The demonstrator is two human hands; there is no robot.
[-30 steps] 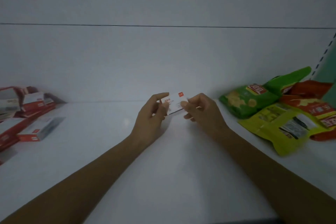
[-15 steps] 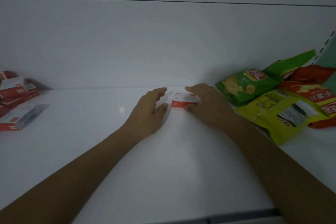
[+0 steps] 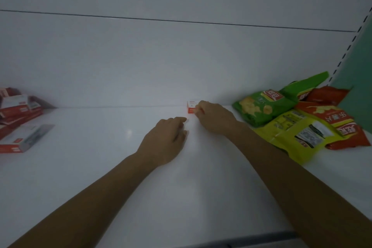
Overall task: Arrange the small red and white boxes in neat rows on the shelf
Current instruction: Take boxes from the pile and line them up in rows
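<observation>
Boxes in red and white (image 3: 15, 110) are lying in a loose heap at the far left corner of the shelf (image 3: 90, 167), with one long box (image 3: 24, 139) lying flat on its own just in front of the heap, toward the left edge. None of these are lining up in rows yet, so most of the arranging is looking undone.

Moving right, the left hand (image 3: 165, 141) is resting palm down on the bare middle of the shelf, its grip empty, fingers loosely curled and touching nothing but the surface. Just beyond it, the right hand (image 3: 213, 117) is reaching to the back edge, where its fingertips are pinching or pressing one small red and white box (image 3: 191, 106) standing upright against the back wall. Whether that grip is closing on the box or only nudging it is hard to tell.

Snack bags, green (image 3: 267, 104), yellow (image 3: 298, 135) and red (image 3: 340, 125), are crowding the far right corner. By my reading, this single box is starting the first row, and the rest are waiting.
</observation>
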